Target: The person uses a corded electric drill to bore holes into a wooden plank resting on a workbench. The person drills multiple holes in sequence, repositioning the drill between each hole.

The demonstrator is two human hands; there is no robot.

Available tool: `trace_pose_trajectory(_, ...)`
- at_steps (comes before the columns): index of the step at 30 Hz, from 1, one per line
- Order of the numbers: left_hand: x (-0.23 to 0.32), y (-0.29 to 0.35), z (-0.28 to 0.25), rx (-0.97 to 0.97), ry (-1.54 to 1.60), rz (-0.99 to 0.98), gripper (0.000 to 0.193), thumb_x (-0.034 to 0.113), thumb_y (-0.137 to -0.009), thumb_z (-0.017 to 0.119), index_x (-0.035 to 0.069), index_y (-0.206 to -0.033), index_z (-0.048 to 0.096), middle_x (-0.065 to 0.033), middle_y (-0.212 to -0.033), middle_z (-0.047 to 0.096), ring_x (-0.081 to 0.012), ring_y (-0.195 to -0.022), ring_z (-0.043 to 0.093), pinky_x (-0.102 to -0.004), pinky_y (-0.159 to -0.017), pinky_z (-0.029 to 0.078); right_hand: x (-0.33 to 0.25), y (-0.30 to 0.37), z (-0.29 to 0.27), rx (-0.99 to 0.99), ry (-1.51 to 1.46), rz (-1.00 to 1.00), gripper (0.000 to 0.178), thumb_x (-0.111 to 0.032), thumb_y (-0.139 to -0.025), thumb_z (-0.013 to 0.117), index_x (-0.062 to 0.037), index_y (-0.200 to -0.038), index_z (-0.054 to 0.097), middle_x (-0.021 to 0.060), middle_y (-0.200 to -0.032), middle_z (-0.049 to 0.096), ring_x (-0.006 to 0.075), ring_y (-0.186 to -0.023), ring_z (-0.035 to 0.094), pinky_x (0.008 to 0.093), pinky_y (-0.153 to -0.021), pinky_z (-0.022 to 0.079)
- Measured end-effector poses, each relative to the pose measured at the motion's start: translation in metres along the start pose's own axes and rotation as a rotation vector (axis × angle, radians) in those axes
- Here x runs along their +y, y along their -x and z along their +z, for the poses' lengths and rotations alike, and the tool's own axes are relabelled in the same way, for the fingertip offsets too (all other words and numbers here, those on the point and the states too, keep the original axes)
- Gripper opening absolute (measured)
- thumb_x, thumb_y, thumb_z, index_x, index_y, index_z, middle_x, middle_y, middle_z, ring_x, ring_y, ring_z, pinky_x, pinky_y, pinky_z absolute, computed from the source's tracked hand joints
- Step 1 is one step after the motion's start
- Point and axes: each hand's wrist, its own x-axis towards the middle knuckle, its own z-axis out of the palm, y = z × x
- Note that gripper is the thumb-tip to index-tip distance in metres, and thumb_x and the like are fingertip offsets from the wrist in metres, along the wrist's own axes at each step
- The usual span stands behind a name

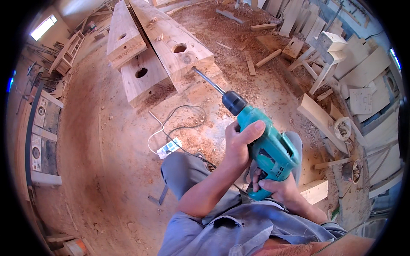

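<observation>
Both my hands hold a teal power drill (277, 160), pointed up and to the left. My left hand (237, 143) wraps the front of its body behind the black chuck (233, 102). Lower down, my right hand (282, 188) grips the rear handle; the trigger is mostly hidden by the fingers. A long metal drill bit (209, 81) reaches to the near end of a thick wooden beam (197, 53), its tip at or just in front of the end face. That beam has a large hole in its top. Two similar beams (124, 45) with holes lie to its left.
A white power strip (164, 151) with cables lies on the dusty floor before my knees, near a metal square (161, 196). Boards (367, 68) and a wooden stand (329, 49) line the right side. Wood chips and offcuts (250, 62) litter the floor. A machine frame (45, 134) stands left.
</observation>
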Motion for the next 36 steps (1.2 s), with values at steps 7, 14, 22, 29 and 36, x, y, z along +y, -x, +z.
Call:
trace_pose_trajectory(7, 0.016, 0.017, -0.022, -0.119, 0.025, -0.02, 0.05, 0.037, -0.085, 0.074, -0.001, -0.113, 0.062, -0.0146, -0.097, 0.07, -0.0258, -0.085, 0.071, -0.039, -0.081, 0.059, 0.03, 0.011, 0.041, 0.015, 0.125, -0.148, 0.036, 0.009, -0.088, 0.066, -0.0006, -0.121, 0.057, 0.0113, -0.099, 0.067, 0.0199, -0.085, 0.069, 0.0351, -0.075, 0.057)
trace_pose_trajectory(14, 0.021, 0.021, -0.039, -0.197, 0.082, -0.047, 0.049, 0.036, -0.083, 0.079, -0.003, -0.108, 0.066, -0.012, -0.095, 0.071, -0.0214, -0.081, 0.07, -0.0344, -0.076, 0.059, 0.05, 0.009, 0.055, -0.008, 0.182, -0.232, 0.038, 0.008, -0.088, 0.069, -0.0011, -0.124, 0.057, 0.0108, -0.104, 0.067, 0.0208, -0.088, 0.069, 0.0354, -0.078, 0.057)
trace_pose_trajectory(22, 0.008, 0.012, -0.025, -0.107, 0.047, -0.035, 0.038, 0.028, -0.086, 0.08, -0.001, -0.105, 0.066, -0.0095, -0.094, 0.07, -0.0181, -0.079, 0.069, -0.0328, -0.075, 0.058, 0.049, -0.002, 0.027, 0.05, -0.062, -0.123, 0.051, 0.0, -0.078, 0.076, -0.0003, -0.126, 0.059, 0.0145, -0.104, 0.07, 0.0254, -0.085, 0.07, 0.0396, -0.078, 0.057)
trace_pose_trajectory(29, -0.005, -0.001, -0.005, -0.04, 0.028, 0.031, 0.038, 0.028, -0.089, 0.08, -0.001, -0.109, 0.066, -0.0103, -0.096, 0.07, -0.0196, -0.085, 0.07, -0.0347, -0.081, 0.058, 0.016, -0.003, 0.008, 0.004, -0.136, -0.087, 0.052, 0.004, -0.073, 0.075, 0.004, -0.123, 0.061, 0.0186, -0.104, 0.07, 0.0278, -0.082, 0.071, 0.0397, -0.07, 0.058)
trace_pose_trajectory(36, 0.014, -0.013, 0.0, -0.217, 0.074, -0.082, 0.041, 0.028, -0.088, 0.079, -0.002, -0.111, 0.065, -0.0136, -0.1, 0.071, -0.0223, -0.088, 0.071, -0.0383, -0.085, 0.059, -0.004, -0.003, -0.007, 0.031, 0.06, -0.094, 0.045, -0.003, -0.071, 0.077, 0.0012, -0.114, 0.064, 0.0167, -0.093, 0.069, 0.0299, -0.074, 0.071, 0.0404, -0.07, 0.058)
